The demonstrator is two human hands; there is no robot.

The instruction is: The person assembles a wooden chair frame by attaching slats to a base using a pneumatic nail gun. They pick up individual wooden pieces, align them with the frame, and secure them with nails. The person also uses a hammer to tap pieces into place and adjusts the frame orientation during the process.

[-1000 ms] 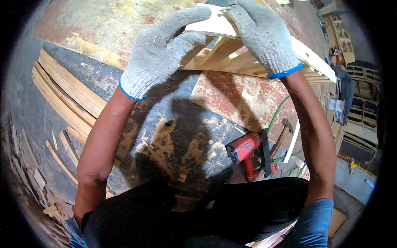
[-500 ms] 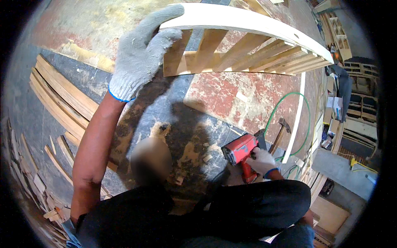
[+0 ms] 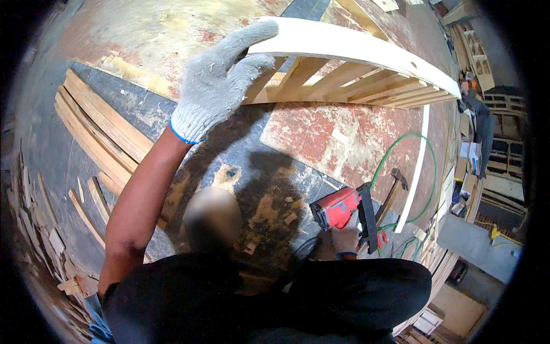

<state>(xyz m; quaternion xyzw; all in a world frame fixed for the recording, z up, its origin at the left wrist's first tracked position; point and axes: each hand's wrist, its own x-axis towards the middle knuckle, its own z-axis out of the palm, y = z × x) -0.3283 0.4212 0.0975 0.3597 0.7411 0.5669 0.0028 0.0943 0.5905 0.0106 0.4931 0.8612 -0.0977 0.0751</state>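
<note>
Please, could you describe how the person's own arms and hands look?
The left hand wears a grey knitted glove with a blue edge. The right hand, partly hidden, wears a shadowed glove, also blue-edged. The left forearm is bare below a blue sleeve.

Person's left arm (image 3: 152,195) stretched forward, right hand (image 3: 344,236) low
Left hand (image 3: 215,92) clamps, thumb (image 3: 253,67) apart; the right curls beside the thigh (image 3: 366,284).

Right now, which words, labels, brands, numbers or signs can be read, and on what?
None can be read.
Red and black nail gun in the gloved right hand: no legible lettering.
Curved pale wooden frame in the gloved left hand: none visible.
White and blue packet at the right: too small to tell.
</note>
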